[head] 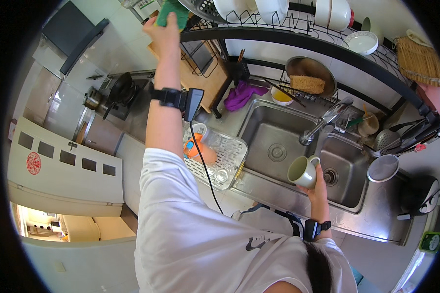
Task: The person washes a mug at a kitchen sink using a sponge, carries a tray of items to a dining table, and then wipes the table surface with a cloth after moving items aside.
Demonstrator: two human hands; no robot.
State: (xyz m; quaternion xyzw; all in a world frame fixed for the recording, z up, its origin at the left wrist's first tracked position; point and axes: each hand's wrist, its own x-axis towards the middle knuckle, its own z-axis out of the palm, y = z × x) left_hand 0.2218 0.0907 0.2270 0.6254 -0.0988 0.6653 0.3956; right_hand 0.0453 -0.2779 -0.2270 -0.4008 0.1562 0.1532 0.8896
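At the upper left, my left hand (165,34) is raised at the end of an outstretched arm and grips a green scouring sponge (173,15), close to the left end of the dish rack. My right hand (317,185) holds a pale green ceramic mug (302,173) by its side, near the handle. The mug is tilted, its mouth turned to the left, over the front of the double-bowl stainless steel sink (267,126). Behind it stands the chrome faucet (324,121); no running water shows.
A black dish rack (293,34) holding bowls spans the sink. Left of the sink lies a white draining tray (238,146) with glasses and an orange item (201,150). A purple cloth (242,96) and a bowl of yellow liquid (281,97) sit behind. A strainer (383,168) stands right.
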